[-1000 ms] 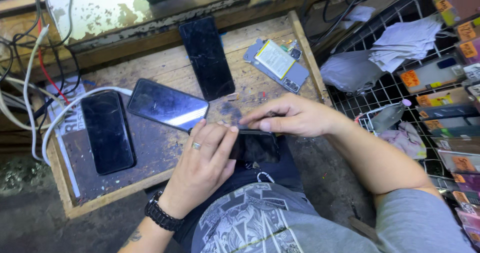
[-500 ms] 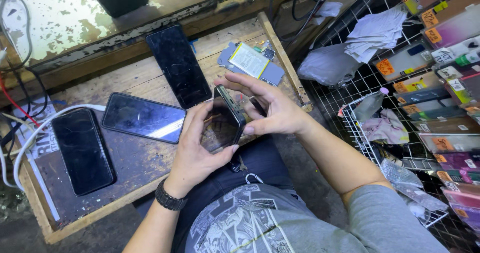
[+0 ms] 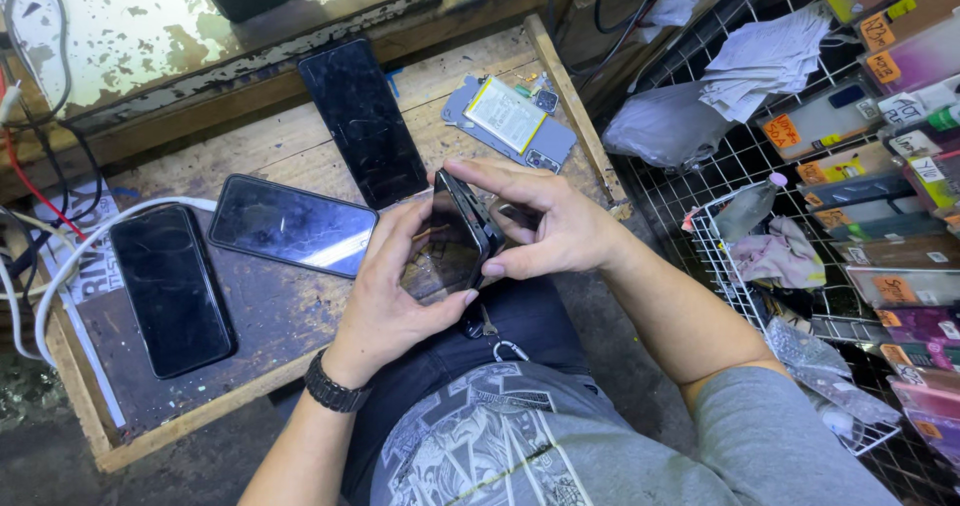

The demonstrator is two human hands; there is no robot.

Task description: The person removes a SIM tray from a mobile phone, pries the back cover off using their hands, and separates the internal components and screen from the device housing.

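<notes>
A dark phone (image 3: 452,241) with its glass screen panel lifted away from the body is held up over my lap, at the front edge of the wooden worktable (image 3: 290,141). My left hand (image 3: 385,301) cups it from below and the left, thumb on the lower edge of the glass. My right hand (image 3: 545,221) grips the phone body from the right, fingers over its top edge. A black watch is on my left wrist.
Three dark phones or screens lie on the table: one upright (image 3: 362,121), one slanted (image 3: 292,224), one at the left (image 3: 170,288). An opened phone back with battery (image 3: 512,121) lies at the far right. White cables (image 3: 60,266) run left. Wire racks with phone cases (image 3: 860,166) stand right.
Both hands lifted the phone from the table edge and turned it upright; the screen panel now stands apart from the body. The view has shifted slightly.
</notes>
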